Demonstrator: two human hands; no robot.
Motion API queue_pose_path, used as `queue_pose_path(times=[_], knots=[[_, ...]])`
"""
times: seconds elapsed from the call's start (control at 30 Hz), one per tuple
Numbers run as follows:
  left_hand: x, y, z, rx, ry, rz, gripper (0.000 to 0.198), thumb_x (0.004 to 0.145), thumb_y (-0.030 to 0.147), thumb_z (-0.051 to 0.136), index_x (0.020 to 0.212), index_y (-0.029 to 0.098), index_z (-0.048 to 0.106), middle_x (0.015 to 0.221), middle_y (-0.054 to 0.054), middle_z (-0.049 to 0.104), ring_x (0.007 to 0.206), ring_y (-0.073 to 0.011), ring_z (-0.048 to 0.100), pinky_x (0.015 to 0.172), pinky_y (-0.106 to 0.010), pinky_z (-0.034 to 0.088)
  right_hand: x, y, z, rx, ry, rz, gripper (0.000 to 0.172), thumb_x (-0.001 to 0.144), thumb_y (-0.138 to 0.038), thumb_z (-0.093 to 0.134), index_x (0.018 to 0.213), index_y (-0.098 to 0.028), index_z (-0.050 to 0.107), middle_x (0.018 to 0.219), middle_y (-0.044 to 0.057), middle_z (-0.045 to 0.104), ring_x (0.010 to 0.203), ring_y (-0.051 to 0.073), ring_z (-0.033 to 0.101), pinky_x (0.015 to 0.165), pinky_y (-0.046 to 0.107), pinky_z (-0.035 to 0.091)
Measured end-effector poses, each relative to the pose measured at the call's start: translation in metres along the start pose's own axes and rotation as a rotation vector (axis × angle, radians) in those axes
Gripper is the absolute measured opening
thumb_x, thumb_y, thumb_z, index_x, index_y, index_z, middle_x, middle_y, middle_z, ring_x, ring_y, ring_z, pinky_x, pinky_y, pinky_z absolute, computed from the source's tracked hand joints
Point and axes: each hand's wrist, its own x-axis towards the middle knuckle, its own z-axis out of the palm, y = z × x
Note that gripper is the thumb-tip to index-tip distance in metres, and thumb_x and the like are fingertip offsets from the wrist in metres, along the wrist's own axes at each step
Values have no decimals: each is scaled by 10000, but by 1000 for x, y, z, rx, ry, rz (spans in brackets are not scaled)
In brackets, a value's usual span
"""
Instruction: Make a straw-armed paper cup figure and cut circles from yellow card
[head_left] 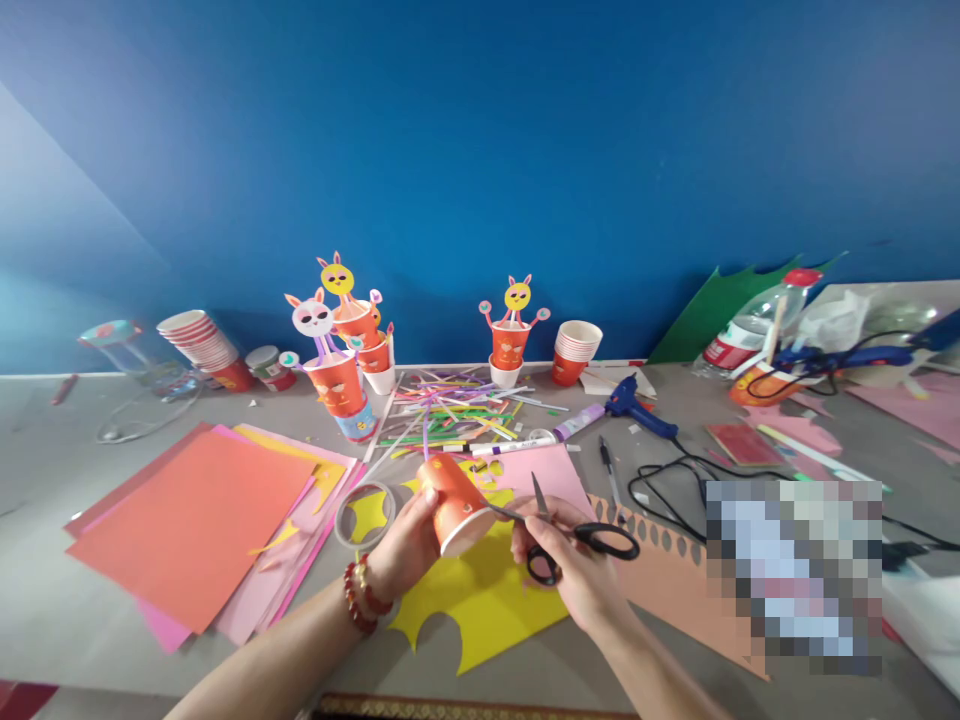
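Note:
My left hand [409, 545], with a beaded bracelet at its wrist, grips an orange paper cup [452, 500] tilted on its side. A purple straw [427, 435] sticks up at the cup's far end. My right hand [559, 550] holds black-handled scissors [611, 541], their blades spread apart. One blade tip meets the cup's side near its white base; whether it pierces the paper I cannot tell. Beneath both hands lies a cut yellow sheet [495, 610]. A roll of clear tape [365, 514] rests beside my left hand.
Orange and pink paper sheets [195, 530] lie at left. Cup figures with animal faces [510, 345] stand along the back, near loose straws [450, 410]. A blue glue gun [637, 405] trails a black cable. A plastic bottle [757, 320] stands at right, behind a pixelated patch.

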Motion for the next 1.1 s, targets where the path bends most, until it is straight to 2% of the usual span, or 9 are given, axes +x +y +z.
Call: queue_pose_path(times=[0.07, 0.17, 0.23, 0.5, 0.7, 0.87, 0.93, 1.0, 1.1], knots=[[1, 1, 1, -39, 29, -91, 543, 838, 586, 620, 1131, 130, 661, 1105, -156, 724, 1014, -303, 684, 905, -402, 499, 1, -3, -1, -59, 1, -37, 260, 846, -458, 678, 858, -201, 715, 808, 59, 692, 649, 184, 611, 494, 255, 453], [2, 2, 3, -85, 53, -158, 603, 819, 612, 632, 1180, 129, 637, 1160, -152, 704, 1053, -280, 662, 921, -367, 476, 3, -5, -2, -141, -51, -76, 225, 846, -420, 678, 798, -209, 736, 1097, 93, 680, 769, 211, 633, 642, 309, 523], [2, 3, 3, -84, 53, -170, 607, 809, 632, 633, 1162, 139, 647, 1125, -133, 715, 1030, -264, 665, 902, -348, 476, 4, -6, -1, -167, -52, -92, 243, 840, -436, 674, 771, -213, 739, 1160, 97, 664, 838, 245, 639, 668, 331, 536], [3, 1, 3, -28, 74, -229, 444, 846, 575, 626, 1107, 216, 653, 1022, -53, 723, 876, -203, 679, 718, -285, 507, 5, -15, 2, -432, 34, -285, 228, 879, -389, 633, 731, -234, 710, 858, 69, 685, 867, 269, 645, 799, 354, 518], [2, 1, 3, 179, 80, 25, 389, 900, 497, 598, 1168, 215, 615, 1059, -65, 696, 1008, -204, 643, 873, -303, 500, 6, -14, -1, -465, 46, -343, 245, 898, -335, 618, 681, -231, 668, 757, 62, 666, 761, 260, 631, 706, 336, 490], [-1, 6, -4, 413, -19, 134, 502, 946, 508, 506, 1394, 290, 446, 1377, -104, 541, 1209, -272, 557, 974, -413, 479, 10, -16, -7, -436, 112, -281, 192, 883, -342, 627, 730, -252, 701, 813, 41, 691, 891, 276, 637, 804, 327, 481], [-1, 11, -7, 666, -98, 291, 600, 882, 516, 606, 1404, 266, 450, 1481, -137, 425, 1341, -338, 426, 1067, -487, 400, 12, -16, -9, -412, 119, -239, 178, 878, -355, 627, 761, -252, 712, 820, 36, 699, 864, 269, 638, 777, 320, 484], [-1, 17, -8, 943, -177, 447, 766, 721, 491, 790, 1379, 236, 491, 1491, -164, 401, 1401, -389, 319, 1133, -530, 304, 13, -16, -10, -388, 111, -198, 182, 874, -368, 627, 766, -243, 705, 782, 27, 691, 801, 251, 635, 724, 308, 483], [-3, 24, -8, 1186, -204, 511, 930, 597, 404, 893, 1404, 256, 455, 1423, -170, 489, 1336, -395, 419, 1110, -527, 341, 13, -13, -8, -318, 61, -133, 219, 869, -385, 634, 716, -230, 662, 681, 2, 645, 688, 209, 616, 655, 286, 473]])
